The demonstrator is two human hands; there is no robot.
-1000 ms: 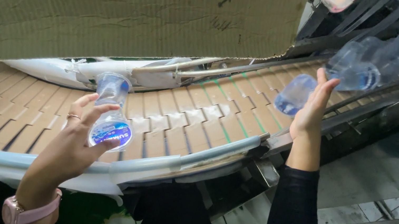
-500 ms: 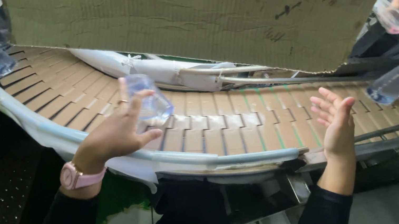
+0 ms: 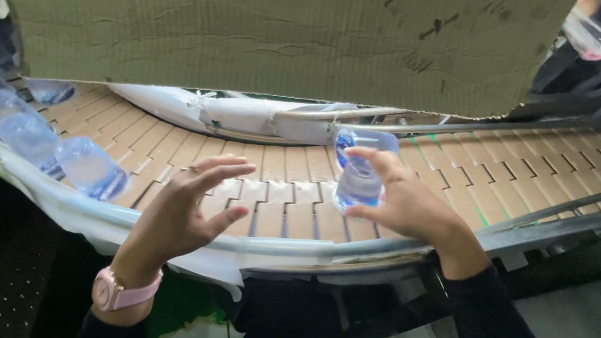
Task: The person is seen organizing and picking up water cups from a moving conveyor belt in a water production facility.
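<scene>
Right hand (image 3: 412, 203) around bottle (image 3: 360, 172), mid-belt (image 3: 273, 189).

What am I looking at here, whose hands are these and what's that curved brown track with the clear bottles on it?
The picture comes from a camera worn on a person's head, looking down at their own hands. The brown track is a curved conveyor made of slats. The right hand grips a clear plastic bottle standing on the slats. The left hand, with a pink watch on its wrist, hovers open and holds nothing. More clear bottles lie at the left bend. A cardboard sheet hangs above the track.
</scene>
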